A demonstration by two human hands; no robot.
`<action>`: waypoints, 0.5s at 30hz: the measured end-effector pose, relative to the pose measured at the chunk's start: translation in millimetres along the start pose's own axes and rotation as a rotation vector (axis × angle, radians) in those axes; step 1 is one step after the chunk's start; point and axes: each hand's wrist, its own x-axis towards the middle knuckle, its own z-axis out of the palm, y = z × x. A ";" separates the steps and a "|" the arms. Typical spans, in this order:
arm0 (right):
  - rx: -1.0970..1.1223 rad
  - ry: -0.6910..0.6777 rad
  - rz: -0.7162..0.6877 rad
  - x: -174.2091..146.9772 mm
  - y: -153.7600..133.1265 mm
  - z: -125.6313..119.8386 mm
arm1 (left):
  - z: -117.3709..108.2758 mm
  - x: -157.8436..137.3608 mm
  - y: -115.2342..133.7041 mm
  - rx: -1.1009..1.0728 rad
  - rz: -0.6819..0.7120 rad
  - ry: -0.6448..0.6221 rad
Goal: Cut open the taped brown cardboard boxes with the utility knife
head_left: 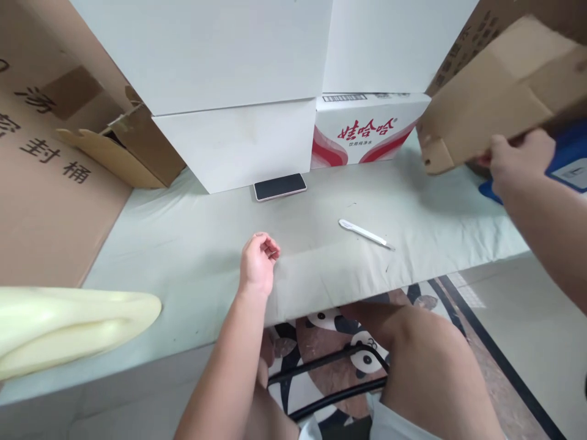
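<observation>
My right hand (520,162) grips the lower edge of a brown cardboard box (495,91), holding it tilted above the right end of the table. The box's far side runs out of view. My left hand (260,263) rests near the table's front edge with its fingers curled in and nothing visible in them. Between the two hands lies a slim white pen-like tool (365,234) with a narrow, clear or metallic tip. Behind my left hand, a phone (280,187) with a dark screen lies against a white box.
White boxes (238,140) and a white-and-red carton (367,134) line the back. An open small cardboard box (142,146) stands at left, beside a large carton (50,201). A pale yellow object (73,327) lies front left. Something blue (571,156) sits behind my right hand.
</observation>
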 end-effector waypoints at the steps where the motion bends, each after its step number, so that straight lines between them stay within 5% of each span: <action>1: 0.015 -0.047 0.048 6.5 -8.6 10.9 | -0.1 1.5 0.4 0.005 0.007 -0.003; 6: 0.064 -0.246 0.106 -11.2 -13.8 27.3 | -4.1 3.5 6.0 0.002 0.024 -0.026; 11: 0.044 -0.365 0.108 -54.5 0.5 5.7 | -11.6 -7.4 10.5 -0.041 0.061 -0.058; 15: 0.010 -0.483 0.059 -76.0 -17.9 -10.4 | -16.2 -20.6 18.0 -0.108 0.084 -0.084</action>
